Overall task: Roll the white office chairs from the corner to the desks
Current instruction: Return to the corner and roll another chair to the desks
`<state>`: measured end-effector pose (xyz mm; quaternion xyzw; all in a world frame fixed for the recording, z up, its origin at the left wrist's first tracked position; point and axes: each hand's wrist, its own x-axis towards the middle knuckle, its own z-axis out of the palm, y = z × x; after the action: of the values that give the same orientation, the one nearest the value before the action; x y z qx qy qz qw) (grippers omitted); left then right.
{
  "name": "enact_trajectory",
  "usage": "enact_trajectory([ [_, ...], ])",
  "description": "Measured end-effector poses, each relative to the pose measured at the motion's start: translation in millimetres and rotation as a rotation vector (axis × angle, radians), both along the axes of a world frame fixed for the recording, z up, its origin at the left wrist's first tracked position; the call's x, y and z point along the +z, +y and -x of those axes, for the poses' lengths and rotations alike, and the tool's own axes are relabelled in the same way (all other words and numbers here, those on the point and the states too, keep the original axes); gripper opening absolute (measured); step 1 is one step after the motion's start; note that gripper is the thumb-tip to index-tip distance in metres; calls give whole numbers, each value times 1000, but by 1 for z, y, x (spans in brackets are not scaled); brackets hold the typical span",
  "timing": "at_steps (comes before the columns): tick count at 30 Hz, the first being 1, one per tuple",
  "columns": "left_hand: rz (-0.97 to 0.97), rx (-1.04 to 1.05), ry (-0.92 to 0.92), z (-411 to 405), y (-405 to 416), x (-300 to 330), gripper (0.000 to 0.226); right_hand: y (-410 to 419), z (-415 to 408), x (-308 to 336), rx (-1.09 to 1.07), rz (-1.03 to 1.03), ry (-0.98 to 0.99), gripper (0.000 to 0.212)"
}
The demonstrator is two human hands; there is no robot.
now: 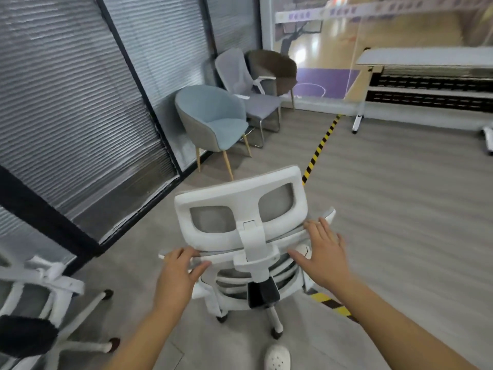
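Observation:
A white office chair [241, 209] with grey mesh and a headrest stands right in front of me, its back toward me, on castors. My left hand [179, 273] grips the left end of the top rim of the backrest. My right hand [324, 252] lies flat with spread fingers on the right part of that rim, not curled around it. A second white office chair [40, 297] stands at the lower left, partly cut off by the frame edge. A white desk [426, 58] on wheeled legs stands at the far right.
A blue shell chair [213, 116], a grey mesh chair [240, 76] and a brown shell chair [274, 68] line the blinds-covered glass wall at the back left. A yellow-black tape strip [320, 145] runs across the grey floor. My white shoe [277, 357] shows below the chair.

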<state>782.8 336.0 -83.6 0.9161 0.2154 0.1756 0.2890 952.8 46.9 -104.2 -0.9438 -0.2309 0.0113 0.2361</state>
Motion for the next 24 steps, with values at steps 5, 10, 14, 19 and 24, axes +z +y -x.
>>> enact_trajectory([
  [5, -61, -102, -30, -106, -16, -1, 18, -36, -73, 6, -69, 33, 9, 90],
  [10, -41, -227, -41, -223, -34, -2, 19, -78, -145, 15, -148, 83, 32, 84],
  [14, 3, -357, -48, -321, -56, 0, 17, -115, -198, 17, -226, 178, 90, 86],
  [19, -42, -464, -22, -440, -101, 2, 20, -168, -265, 20, -307, 219, 161, 89],
  [24, -19, -544, -21, -550, -161, 7, 19, -219, -354, 24, -426, 182, 133, 83],
])
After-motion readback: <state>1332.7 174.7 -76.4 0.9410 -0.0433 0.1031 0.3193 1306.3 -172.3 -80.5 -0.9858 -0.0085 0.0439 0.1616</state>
